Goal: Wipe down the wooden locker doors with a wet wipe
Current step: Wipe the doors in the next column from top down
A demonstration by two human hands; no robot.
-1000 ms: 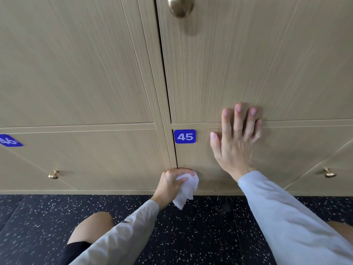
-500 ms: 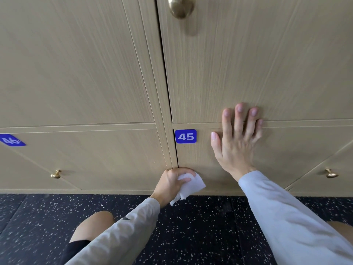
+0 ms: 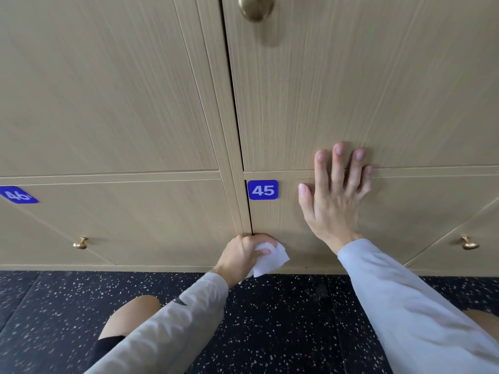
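Your left hand point(image 3: 243, 252) grips the wet wipe point(image 3: 270, 259) at door 45 point(image 3: 297, 238)'s bottom left corner, your right hand point(image 3: 336, 195) lies flat above, and the door stretches right.

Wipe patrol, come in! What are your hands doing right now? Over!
Left hand grips wet wipe low on door 45, by its left edge. Right hand flat on same door. Nothing in the way.

A blue plate point(image 3: 262, 190) with white numerals "45" sits at the upper left corner of the lower locker door point(image 3: 405, 211). At nine o'clock from it, a second blue plate point(image 3: 18, 195) on the neighbouring lower door point(image 3: 121, 211) reads "46", slanted and partly cut by the frame edge.
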